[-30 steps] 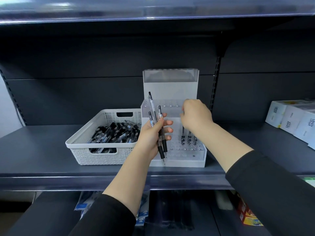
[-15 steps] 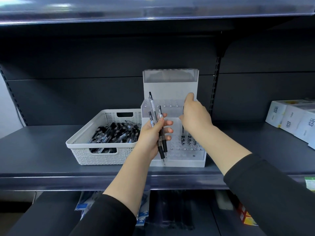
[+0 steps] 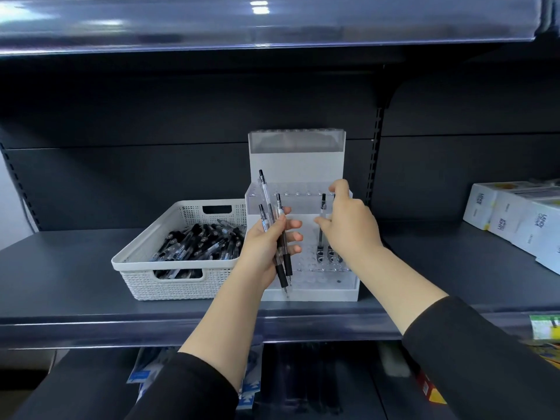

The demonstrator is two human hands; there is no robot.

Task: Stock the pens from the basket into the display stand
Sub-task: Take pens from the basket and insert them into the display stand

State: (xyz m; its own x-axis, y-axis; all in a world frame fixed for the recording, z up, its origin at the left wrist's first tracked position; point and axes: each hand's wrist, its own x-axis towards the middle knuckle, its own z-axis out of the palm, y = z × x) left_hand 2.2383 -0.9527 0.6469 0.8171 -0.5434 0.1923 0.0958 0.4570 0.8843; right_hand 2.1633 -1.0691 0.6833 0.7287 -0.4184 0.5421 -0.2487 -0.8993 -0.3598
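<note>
A white woven basket (image 3: 142, 253) full of black-and-clear pens (image 3: 200, 241) sits on the dark shelf, left of the white and clear display stand (image 3: 297, 159). My left hand (image 3: 263, 250) is shut on three pens (image 3: 268, 207), held upright in front of the stand's left side. My right hand (image 3: 348, 228) reaches into the stand's right part with its thumb up by the clear upper plate and its fingers apart. One pen (image 3: 323, 207) stands upright in a hole just left of that hand's fingertip. A few more pen tips sit in holes below the hand, partly hidden.
White product boxes (image 3: 515, 219) are stacked at the right end of the shelf (image 3: 75, 268). An upper shelf with a clear price strip (image 3: 272, 28) hangs overhead. Packaged goods (image 3: 248, 389) lie on the shelf below.
My right hand has drawn back to the right and opened, uncovering a pen that stands in the stand. My left hand has kept its three pens still.
</note>
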